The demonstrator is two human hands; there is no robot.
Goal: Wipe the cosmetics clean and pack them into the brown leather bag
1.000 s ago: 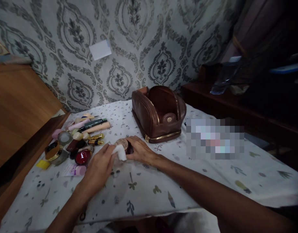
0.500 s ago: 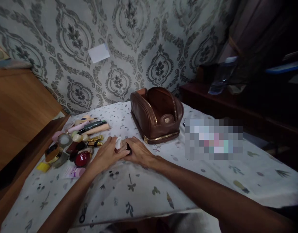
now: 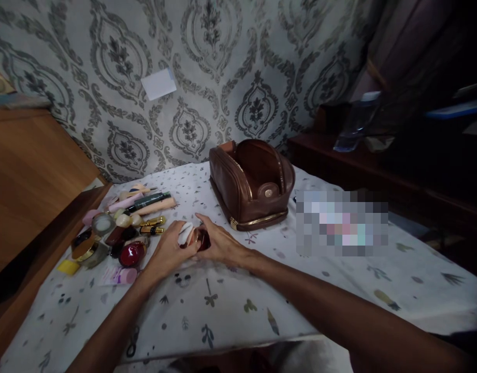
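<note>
My left hand (image 3: 170, 248) curls round a soft white piece (image 3: 186, 233) that looks like a tissue or wipe. Facing it, my right hand (image 3: 222, 244) grips a small glossy, dark red-brown rounded item (image 3: 203, 240), like a cosmetic container; fingers hide part of it. Both hands meet low over the cloth, and the white piece lies against the item. Just left of them are gold-and-black lipstick tubes (image 3: 153, 225). Behind and to the right stands a brown cosmetic bag (image 3: 242, 191), its top unzipped and gaping.
Makeup clusters at left: a red round compact (image 3: 131, 255), a gold-rimmed jar (image 3: 85, 251), a dark green tube (image 3: 148, 202) and a lilac tube (image 3: 119, 275). A blurred-out patch covers the table's right side. A clear bottle (image 3: 357, 122) stands on the dark furniture beyond.
My hands have turned the small item, so more of its red-brown surface shows. The white piece is more exposed, and my right index finger has lifted slightly.
</note>
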